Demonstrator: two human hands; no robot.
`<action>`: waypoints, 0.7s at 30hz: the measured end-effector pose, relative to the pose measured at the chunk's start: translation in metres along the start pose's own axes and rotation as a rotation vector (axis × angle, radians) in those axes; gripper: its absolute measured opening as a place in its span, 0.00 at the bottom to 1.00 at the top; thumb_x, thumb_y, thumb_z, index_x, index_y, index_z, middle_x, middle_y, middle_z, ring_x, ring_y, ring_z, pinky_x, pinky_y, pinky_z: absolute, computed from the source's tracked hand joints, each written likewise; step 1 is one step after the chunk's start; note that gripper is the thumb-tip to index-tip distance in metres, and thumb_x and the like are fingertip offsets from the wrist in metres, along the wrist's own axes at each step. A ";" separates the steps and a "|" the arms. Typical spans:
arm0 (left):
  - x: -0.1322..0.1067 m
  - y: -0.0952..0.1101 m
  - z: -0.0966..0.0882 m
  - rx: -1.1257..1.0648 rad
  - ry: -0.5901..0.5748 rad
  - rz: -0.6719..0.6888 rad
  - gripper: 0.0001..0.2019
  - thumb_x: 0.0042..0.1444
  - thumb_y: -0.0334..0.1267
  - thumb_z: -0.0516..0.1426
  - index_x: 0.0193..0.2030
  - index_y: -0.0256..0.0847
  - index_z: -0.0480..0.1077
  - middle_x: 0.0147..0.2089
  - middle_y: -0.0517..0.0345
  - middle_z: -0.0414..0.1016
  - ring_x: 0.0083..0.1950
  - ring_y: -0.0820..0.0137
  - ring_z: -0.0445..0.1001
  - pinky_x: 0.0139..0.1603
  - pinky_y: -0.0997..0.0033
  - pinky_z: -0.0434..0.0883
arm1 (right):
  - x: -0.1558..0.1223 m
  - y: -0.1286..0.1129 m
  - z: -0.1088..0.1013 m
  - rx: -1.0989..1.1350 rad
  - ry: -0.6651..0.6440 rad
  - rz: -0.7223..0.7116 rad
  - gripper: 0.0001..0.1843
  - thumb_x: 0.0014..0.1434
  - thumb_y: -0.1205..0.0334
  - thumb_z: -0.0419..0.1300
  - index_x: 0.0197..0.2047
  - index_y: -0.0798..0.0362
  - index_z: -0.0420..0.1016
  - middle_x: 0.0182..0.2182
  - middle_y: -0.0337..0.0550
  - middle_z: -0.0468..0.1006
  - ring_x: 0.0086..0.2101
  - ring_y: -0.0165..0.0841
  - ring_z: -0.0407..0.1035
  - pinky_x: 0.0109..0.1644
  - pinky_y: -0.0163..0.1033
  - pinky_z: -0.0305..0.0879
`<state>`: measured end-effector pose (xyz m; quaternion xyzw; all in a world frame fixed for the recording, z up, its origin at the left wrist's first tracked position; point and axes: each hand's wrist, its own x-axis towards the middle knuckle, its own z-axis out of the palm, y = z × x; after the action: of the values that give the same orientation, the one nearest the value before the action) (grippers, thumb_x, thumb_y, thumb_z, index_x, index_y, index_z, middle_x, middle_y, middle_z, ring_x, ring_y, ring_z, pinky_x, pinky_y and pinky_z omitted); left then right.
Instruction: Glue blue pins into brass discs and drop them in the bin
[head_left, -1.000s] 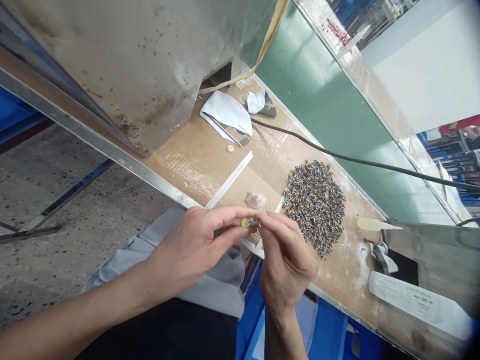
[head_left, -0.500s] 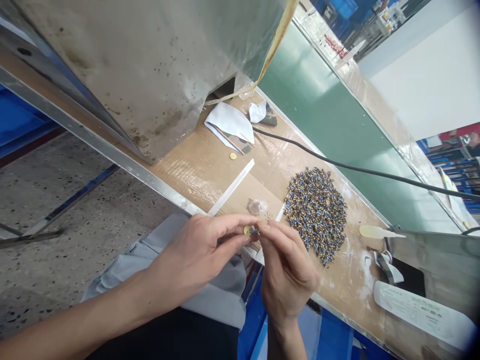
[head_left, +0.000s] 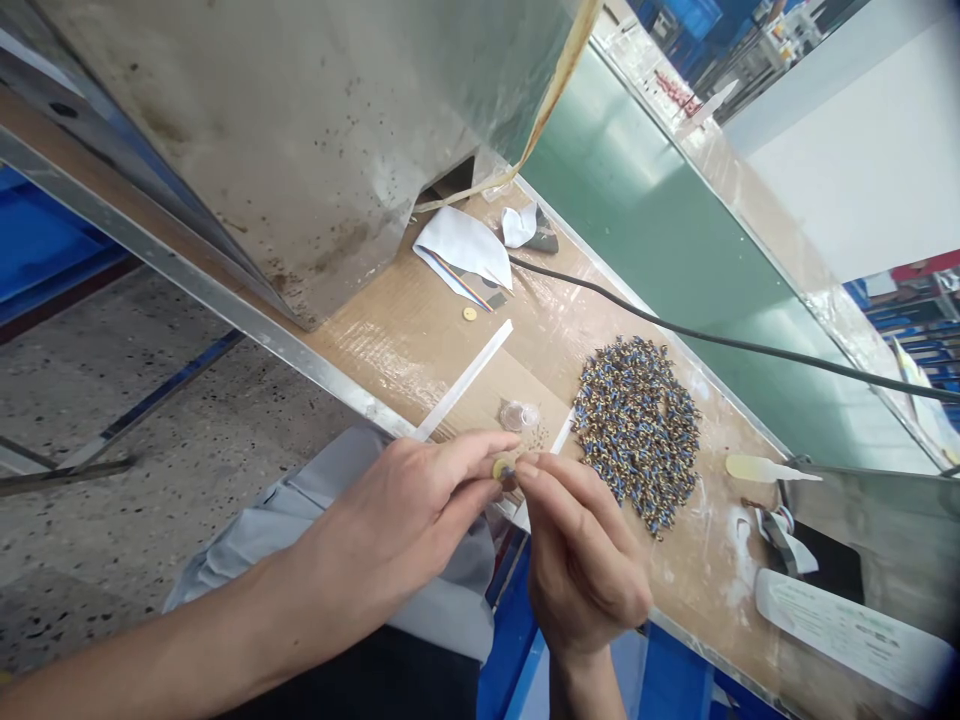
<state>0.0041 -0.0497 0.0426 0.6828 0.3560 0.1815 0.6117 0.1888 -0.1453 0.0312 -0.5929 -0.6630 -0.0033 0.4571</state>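
Your left hand (head_left: 424,505) pinches a small yellow disc (head_left: 500,467) while your right hand (head_left: 585,545) apparently pinches a tiny blue component (head_left: 510,472) against it, near the blue-and-gold component pile (head_left: 637,430).

"Type of place?"
"Workshop, I log from my feed: one workbench (head_left: 382,340), brown-topped, metal-edged; one heap of small parts (head_left: 637,425); one plastic dropper bottle (head_left: 754,468); one stained metal panel (head_left: 337,140)."

Fingers (head_left: 484,443) partly hide the small yellow piece (head_left: 502,467), and print (head_left: 874,637) on the white bottle (head_left: 836,617) blurs.
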 end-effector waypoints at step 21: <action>0.001 0.020 0.003 -0.027 0.014 0.000 0.11 0.76 0.31 0.57 0.51 0.47 0.81 0.45 0.66 0.90 0.47 0.67 0.89 0.45 0.70 0.76 | -0.018 -0.017 -0.004 -0.113 0.028 -0.100 0.29 0.66 0.87 0.71 0.65 0.55 0.88 0.58 0.51 0.89 0.55 0.46 0.87 0.57 0.49 0.89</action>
<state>0.0119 -0.0508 0.0613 0.6733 0.3577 0.1910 0.6183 0.1758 -0.1667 0.0313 -0.5838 -0.6840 -0.0719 0.4314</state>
